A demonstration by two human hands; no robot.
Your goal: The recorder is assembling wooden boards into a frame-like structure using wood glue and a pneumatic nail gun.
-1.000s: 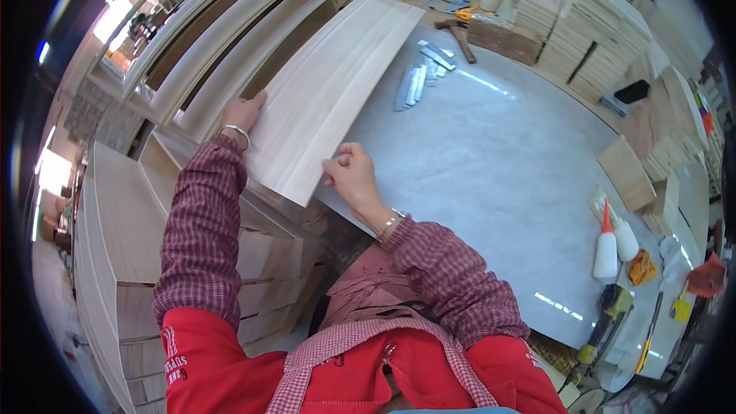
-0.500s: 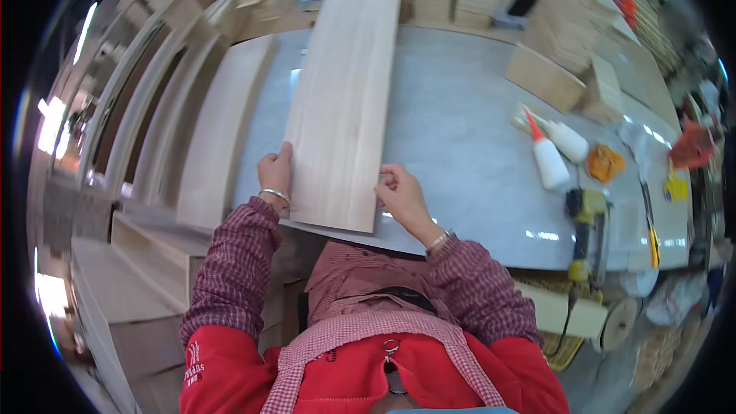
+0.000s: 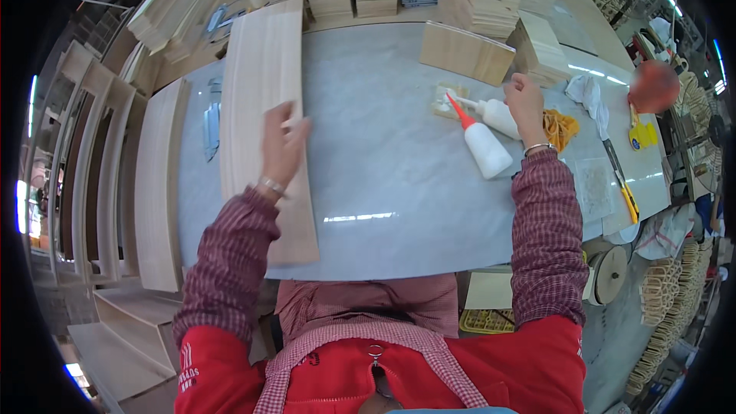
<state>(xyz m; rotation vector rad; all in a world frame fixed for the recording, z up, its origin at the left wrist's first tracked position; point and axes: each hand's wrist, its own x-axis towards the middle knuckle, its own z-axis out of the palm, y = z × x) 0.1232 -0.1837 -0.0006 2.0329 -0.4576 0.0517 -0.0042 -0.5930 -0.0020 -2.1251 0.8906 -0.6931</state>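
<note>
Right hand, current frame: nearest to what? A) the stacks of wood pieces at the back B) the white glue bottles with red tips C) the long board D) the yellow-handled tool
B: the right hand reaches over the white glue bottles near the table's right side, while the left hand rests on the long board.

left hand (image 3: 282, 146) motion-blurred, plank (image 3: 264, 123) part hidden

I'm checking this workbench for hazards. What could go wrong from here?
The long wooden board overhangs the near table edge with only the left hand on it, so it might tip or slide off. The right hand reaches beside two glue bottles lying on their sides; a knock might roll them or smear glue on the tabletop.
</note>
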